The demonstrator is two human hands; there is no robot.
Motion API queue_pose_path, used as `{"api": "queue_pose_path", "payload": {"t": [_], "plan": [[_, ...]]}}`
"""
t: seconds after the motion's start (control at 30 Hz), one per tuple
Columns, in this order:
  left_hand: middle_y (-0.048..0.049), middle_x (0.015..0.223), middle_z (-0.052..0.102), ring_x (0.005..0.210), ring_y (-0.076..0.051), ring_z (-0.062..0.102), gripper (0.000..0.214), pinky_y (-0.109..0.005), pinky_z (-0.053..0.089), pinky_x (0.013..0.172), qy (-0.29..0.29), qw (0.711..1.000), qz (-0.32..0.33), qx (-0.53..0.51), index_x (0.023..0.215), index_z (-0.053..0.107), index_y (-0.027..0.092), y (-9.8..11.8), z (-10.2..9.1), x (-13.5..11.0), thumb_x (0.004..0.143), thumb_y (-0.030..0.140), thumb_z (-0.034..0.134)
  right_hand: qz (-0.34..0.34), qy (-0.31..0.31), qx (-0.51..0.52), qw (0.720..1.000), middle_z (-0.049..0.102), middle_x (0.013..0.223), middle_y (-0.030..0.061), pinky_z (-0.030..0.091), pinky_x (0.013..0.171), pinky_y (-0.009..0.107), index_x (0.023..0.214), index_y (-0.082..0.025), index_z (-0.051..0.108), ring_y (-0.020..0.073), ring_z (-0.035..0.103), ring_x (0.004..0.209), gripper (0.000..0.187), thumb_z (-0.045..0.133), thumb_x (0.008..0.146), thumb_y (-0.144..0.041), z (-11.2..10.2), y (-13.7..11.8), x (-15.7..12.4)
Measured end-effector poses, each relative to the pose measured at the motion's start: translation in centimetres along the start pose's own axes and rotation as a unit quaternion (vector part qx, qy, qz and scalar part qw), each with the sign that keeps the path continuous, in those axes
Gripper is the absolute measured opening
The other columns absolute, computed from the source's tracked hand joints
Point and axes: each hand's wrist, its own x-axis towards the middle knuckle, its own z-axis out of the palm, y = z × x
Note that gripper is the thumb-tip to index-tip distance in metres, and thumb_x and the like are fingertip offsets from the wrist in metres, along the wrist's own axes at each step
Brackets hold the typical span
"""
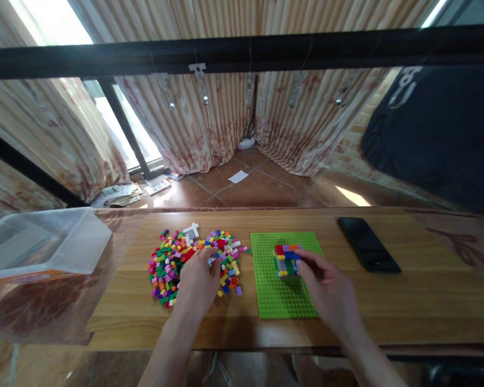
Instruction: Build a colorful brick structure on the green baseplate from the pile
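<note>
Over a pile of small colourful toy bricks [167, 269], my left hand [199, 274] has its thumb and index finger bent close together. Whatever lies between those fingertips, if anything, is hidden or too small to name. My right hand [331, 285] grips the right side of a small toy brick structure [284, 263] with thumb and index finger. Rows of red, blue, yellow, orange, purple and grey bricks make up this boxy structure. Below it lies a green studded baseplate [268, 301]; I cannot tell whether the structure touches it. The right fingertips partly cover the structure's right edge.
A black phone [369, 244] lies on the wooden table [435, 290] to the right. White and grey joined bricks [191, 232] rest at the pile's back edge. At the far left is a translucent plastic bin [64, 242]. A dark rail [242, 54] crosses beyond the table.
</note>
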Motion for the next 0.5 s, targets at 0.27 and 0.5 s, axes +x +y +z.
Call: {"api": "queue_pose_path", "payload": {"t": [0.27,0.5], "plan": [[0.0005,0.066,0.068,0.056,-0.014,0.058,0.024,-0.023,0.044,0.057,0.065,0.982,0.003,-0.179,0.092,0.07,0.019,1.7,0.7,0.0,0.085,0.033,0.051,0.123,0.015,0.029,0.992,0.072,0.073,0.0061,0.05,0.056,0.029,0.09,-0.016,0.071,0.0184,0.064,0.064,0.037,0.066,0.067,-0.043,-3.3,2.5,2.6],[-0.0004,0.066,0.069,0.055,-0.014,0.059,0.025,-0.024,0.043,0.056,0.03,0.983,0.013,-0.178,0.09,0.072,0.019,2.6,1.0,-0.1,0.085,0.032,0.051,0.117,-0.028,0.041,0.992,0.074,0.083,0.0089,0.054,0.067,0.032,0.09,-0.015,0.071,0.02,0.068,0.072,0.035,0.068,0.069,-0.043,-2.7,3.4,2.7]]}}
